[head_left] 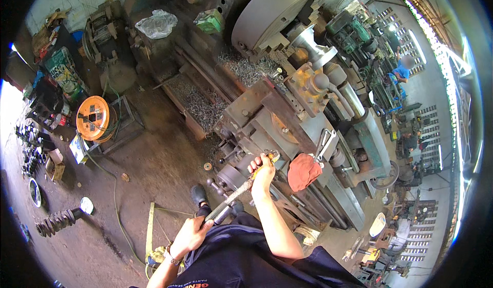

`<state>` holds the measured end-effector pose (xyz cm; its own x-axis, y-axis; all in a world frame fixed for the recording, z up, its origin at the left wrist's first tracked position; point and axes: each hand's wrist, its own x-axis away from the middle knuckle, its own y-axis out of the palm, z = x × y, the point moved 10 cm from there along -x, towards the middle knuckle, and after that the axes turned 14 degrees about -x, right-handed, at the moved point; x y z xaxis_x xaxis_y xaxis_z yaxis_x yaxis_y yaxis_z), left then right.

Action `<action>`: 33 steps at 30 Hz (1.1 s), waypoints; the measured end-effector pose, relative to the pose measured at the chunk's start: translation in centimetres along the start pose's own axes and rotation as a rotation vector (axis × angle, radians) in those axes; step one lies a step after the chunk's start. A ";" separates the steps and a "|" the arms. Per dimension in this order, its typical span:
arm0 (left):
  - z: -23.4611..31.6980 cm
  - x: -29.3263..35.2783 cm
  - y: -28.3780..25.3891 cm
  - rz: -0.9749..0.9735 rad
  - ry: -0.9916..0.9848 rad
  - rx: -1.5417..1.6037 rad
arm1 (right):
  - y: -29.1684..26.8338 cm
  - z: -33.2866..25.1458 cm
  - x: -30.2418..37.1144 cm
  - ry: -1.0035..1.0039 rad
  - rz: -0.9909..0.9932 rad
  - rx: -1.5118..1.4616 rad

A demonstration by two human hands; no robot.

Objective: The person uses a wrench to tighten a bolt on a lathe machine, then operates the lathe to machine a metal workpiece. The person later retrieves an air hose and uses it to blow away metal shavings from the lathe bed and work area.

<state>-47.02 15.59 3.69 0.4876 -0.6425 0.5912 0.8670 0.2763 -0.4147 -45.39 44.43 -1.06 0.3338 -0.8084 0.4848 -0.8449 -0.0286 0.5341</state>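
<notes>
My right hand (263,175) is closed around the upper part of a long grey metal bar (237,194), just below its yellowish-brown, greasy-looking end. Lower down, close to my body, my left hand (191,232) grips the same bar. It slants from lower left to upper right, in front of the lathe carriage (267,128). What the bar's far end touches, if anything, I cannot make out. Right of my right hand, a reddish-brown cloth (304,172) lies on the lathe, with several wrenches (324,143) beyond it.
A big chuck (275,18) grips a shiny metal workpiece (314,46). Curled metal shavings (197,100) cover the lathe bed. On the left stand an orange cable reel (93,117) and a dark spiral part (57,222); a hose (117,190) crosses the floor. A person in blue (400,73) is far right.
</notes>
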 end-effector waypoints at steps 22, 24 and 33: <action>-3.4 -1.1 -0.6 0.031 -0.044 0.119 | 6.1 1.2 0.9 -0.098 -0.186 0.085; -3.1 -1.6 -1.0 0.025 -0.070 0.083 | 6.8 -0.2 0.9 -0.161 -0.199 0.076; 0.9 -4.1 0.1 -0.032 0.120 0.076 | 3.8 -5.9 -0.4 -0.309 -0.108 0.073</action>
<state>-48.83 18.89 1.91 0.4473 -0.7313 0.5149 0.8896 0.3044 -0.3406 -46.27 48.14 4.82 0.2905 -0.9380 0.1892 -0.8430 -0.1574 0.5143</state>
